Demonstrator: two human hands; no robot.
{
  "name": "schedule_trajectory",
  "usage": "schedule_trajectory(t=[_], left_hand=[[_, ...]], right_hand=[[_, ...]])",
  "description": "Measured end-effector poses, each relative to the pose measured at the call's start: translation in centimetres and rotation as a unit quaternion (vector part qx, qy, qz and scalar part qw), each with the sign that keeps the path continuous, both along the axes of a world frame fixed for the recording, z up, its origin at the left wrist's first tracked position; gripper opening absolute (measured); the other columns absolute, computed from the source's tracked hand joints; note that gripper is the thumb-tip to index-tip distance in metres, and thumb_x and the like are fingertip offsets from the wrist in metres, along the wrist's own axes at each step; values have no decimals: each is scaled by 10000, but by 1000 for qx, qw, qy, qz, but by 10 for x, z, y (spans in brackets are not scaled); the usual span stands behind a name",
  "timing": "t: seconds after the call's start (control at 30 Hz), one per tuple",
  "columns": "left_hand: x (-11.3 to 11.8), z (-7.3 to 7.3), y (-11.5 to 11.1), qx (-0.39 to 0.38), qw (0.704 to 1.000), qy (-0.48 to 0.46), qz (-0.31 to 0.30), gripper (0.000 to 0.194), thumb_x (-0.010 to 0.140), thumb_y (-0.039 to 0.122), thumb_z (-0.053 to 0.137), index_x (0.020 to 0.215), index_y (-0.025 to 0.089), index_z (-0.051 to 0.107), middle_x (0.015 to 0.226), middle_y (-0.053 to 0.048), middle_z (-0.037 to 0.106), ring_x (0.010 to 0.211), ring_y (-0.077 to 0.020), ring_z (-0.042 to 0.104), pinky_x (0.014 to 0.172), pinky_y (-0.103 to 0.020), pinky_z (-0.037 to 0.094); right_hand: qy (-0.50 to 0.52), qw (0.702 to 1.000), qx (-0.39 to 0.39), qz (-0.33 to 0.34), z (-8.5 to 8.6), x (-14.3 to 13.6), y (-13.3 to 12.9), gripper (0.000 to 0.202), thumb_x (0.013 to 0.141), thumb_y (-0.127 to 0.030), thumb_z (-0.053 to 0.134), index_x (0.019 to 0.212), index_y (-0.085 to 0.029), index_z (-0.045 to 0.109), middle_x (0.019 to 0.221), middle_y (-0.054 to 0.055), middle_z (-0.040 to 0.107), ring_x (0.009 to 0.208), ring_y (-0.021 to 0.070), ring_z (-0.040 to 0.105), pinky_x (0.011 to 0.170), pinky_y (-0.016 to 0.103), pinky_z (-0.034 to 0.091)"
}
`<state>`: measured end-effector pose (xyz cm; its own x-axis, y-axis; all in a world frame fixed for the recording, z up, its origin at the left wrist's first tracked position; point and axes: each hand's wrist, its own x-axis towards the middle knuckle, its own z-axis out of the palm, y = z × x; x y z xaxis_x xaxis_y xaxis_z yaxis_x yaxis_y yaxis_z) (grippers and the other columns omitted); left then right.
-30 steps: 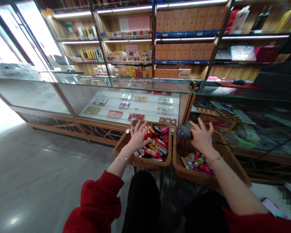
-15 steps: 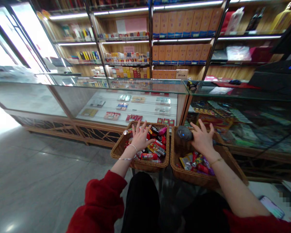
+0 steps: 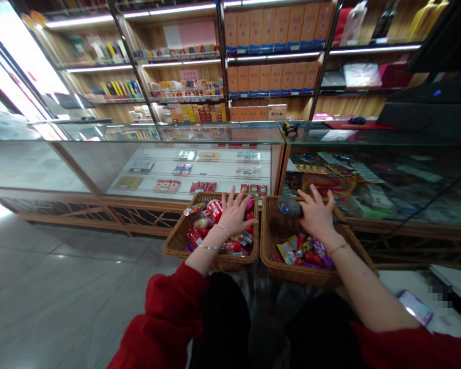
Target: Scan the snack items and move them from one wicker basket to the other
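My left hand (image 3: 232, 212) is stretched out with its fingers spread, over a wicker basket (image 3: 169, 243) of wrapped sweets (image 3: 203, 223). Nothing shows in it. To the right, my right hand (image 3: 318, 216) is over a second wicker basket (image 3: 267, 256). Under its palm lies a dark grey device (image 3: 288, 206) with a rounded head and a small blue light, its back end showing at the far side of the hand. Several fingers extend past it, and my thumb is hidden. Wrapped snacks (image 3: 303, 251) fill the near part of this basket.
A glass display counter (image 3: 161, 134) with packets inside stands behind the baskets. Shelves beyond hold orange boxes (image 3: 269, 79). At the lower right, a phone (image 3: 415, 307) lies on a white surface. A thin dark cable (image 3: 418, 220) crosses the right side.
The view has shifted a little to the right. My left hand has moved rightward over its basket, uncovering more sweets at the left. My right hand and the grey device keep together.
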<state>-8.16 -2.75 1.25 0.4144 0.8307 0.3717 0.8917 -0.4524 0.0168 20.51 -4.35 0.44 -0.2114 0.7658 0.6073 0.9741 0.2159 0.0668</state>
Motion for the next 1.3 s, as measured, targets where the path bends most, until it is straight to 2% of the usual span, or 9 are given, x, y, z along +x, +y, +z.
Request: schedule_trajectory(t=[0.17, 0.4, 0.6, 0.87, 1.0, 1.17, 1.3], left_hand=[[31, 1, 7, -11, 999, 17, -38, 987, 807, 674, 697, 1589, 197, 330, 1695, -159, 234, 1574, -428, 33, 1225, -712, 48], [71, -1, 16, -34, 995, 49, -84, 1052, 789, 698, 696, 1602, 164, 296, 1693, -157, 240, 1577, -416, 19, 1236, -688, 14], [96, -4, 20, -67, 989, 84, -103, 1075, 786, 685, 706, 1615, 161, 264, 1687, -152, 259, 1573, -423, 57, 1231, -704, 29], [110, -10, 26, -89, 978, 144, -118, 1094, 767, 646, 748, 1614, 152, 263, 1678, -157, 282, 1572, -414, 76, 1248, -667, 21], [112, -16, 29, -96, 971, 170, -137, 1053, 761, 619, 769, 1595, 169, 309, 1658, -177, 322, 1565, -422, 122, 1235, -688, 34], [111, -30, 31, -126, 958, 202, -163, 943, 737, 565, 814, 1532, 231, 433, 1608, -173, 422, 1535, -433, 236, 1196, -749, 80], [109, -40, 32, -137, 947, 228, -182, 739, 708, 450, 866, 1377, 265, 612, 1504, -144, 561, 1475, -413, 376, 1206, -733, 78]], right_hand=[[-5, 1000, 7, -9, -6, 17, 1, 309, 679, -130, 597, 940, -200, 745, 1441, 69, 628, 1490, 351, 317, 1170, 703, 160], [-16, 999, -21, -40, -8, 39, 1, 334, 676, -129, 596, 963, -199, 752, 1464, 62, 609, 1499, 359, 308, 1166, 709, 179], [-39, 997, -33, -58, -13, 56, 1, 351, 660, -136, 636, 985, -197, 753, 1470, 75, 603, 1509, 362, 285, 1182, 708, 148], [-57, 993, -71, -77, -14, 65, 4, 288, 719, -155, 618, 966, -193, 761, 1459, 68, 613, 1526, 374, 243, 1180, 723, 151], [-63, 992, -80, -79, -19, 66, 4, 298, 716, -152, 616, 972, -186, 764, 1456, 75, 614, 1526, 381, 235, 1178, 734, 145], [-79, 989, -83, -89, -26, 64, 1, 262, 775, -157, 585, 956, -178, 775, 1463, 75, 608, 1524, 377, 238, 1185, 716, 139], [-96, 987, -86, -97, -30, 65, -1, 278, 776, -134, 572, 945, -203, 782, 1467, 63, 605, 1536, 357, 206, 1186, 709, 123]])
